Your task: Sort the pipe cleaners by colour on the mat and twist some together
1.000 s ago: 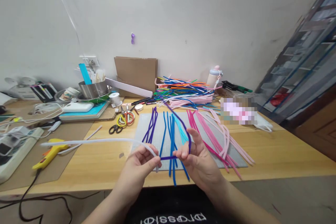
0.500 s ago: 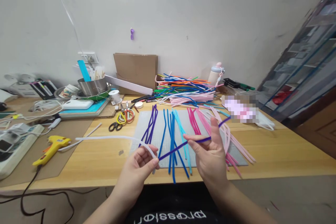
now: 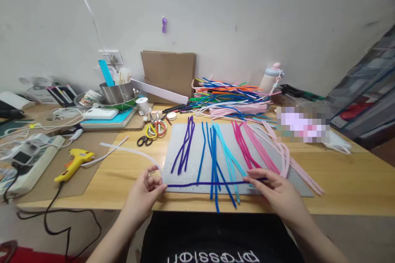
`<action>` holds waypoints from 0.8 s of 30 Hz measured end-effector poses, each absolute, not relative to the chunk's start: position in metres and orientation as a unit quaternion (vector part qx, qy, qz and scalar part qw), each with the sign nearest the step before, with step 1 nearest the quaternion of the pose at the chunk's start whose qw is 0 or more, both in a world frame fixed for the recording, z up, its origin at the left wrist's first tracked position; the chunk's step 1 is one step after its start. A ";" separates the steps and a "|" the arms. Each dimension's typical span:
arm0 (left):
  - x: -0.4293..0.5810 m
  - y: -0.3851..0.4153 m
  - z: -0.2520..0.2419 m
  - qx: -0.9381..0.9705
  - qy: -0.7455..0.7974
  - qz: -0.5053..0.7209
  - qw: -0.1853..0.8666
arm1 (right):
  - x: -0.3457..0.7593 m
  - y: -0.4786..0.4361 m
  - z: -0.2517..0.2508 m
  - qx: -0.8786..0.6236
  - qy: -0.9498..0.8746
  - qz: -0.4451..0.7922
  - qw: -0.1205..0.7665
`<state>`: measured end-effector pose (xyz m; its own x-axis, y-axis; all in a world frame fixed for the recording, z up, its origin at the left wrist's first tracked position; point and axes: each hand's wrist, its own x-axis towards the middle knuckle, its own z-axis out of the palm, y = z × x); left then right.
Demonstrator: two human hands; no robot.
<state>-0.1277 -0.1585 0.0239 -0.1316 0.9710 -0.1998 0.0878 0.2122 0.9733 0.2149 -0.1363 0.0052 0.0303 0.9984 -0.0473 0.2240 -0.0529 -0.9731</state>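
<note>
On the worktop (image 3: 339, 172), fingers of your left hand (image 3: 145, 187) and right hand (image 3: 277, 189) pinch the ends of a purple pipe cleaner (image 3: 191, 184), stretched along the 6 o'clock edge of the mat (image 3: 197, 148); the next move calls for even tension.

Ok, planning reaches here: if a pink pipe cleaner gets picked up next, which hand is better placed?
Right, probably. The right hand holds one end of the purple pipe cleaner beside the pink pipe cleaners; the left hand sits at the mat's other edge, pinching the white pipe cleaner too.
</note>
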 end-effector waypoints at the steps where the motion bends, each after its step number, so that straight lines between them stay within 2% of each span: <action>1: -0.130 -0.157 0.018 0.441 0.609 0.451 0.481 | 0.215 -0.138 0.002 -0.570 -0.545 0.450 0.419; 4: -0.134 -0.157 0.007 0.465 0.628 0.441 0.442 | 0.215 -0.137 -0.001 -0.570 -0.547 0.404 0.461; 7: -0.138 -0.160 0.003 0.514 0.656 0.397 0.384 | 0.210 -0.130 0.007 -0.597 -0.537 0.211 0.557; 9: -0.140 -0.163 0.003 0.551 0.672 0.356 0.343 | 0.196 -0.127 0.020 -0.576 -0.587 0.101 0.560; 11: -0.142 -0.164 0.004 0.592 0.674 0.323 0.301 | 0.171 -0.127 0.035 -0.500 -0.702 0.090 0.499; 13: -0.143 -0.164 0.005 0.640 0.658 0.301 0.259 | 0.138 -0.128 0.045 -0.402 -0.818 0.143 0.386; 16: -0.145 -0.165 0.005 0.685 0.630 0.288 0.226 | 0.087 -0.125 0.044 -0.301 -0.900 0.181 0.259; 20: -0.147 -0.168 0.003 0.697 0.614 0.289 0.233 | 0.048 -0.115 0.019 -0.292 -0.927 0.157 0.175; 24: -0.150 -0.171 0.000 0.698 0.606 0.297 0.240 | 0.045 -0.109 0.006 -0.284 -0.942 0.110 0.144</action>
<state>-0.1496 -0.1708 -0.0004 0.0899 0.9883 0.1234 0.7027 -0.1507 0.6953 0.0450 -0.1090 0.0062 -0.7976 0.5659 0.2087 0.5026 0.8148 -0.2889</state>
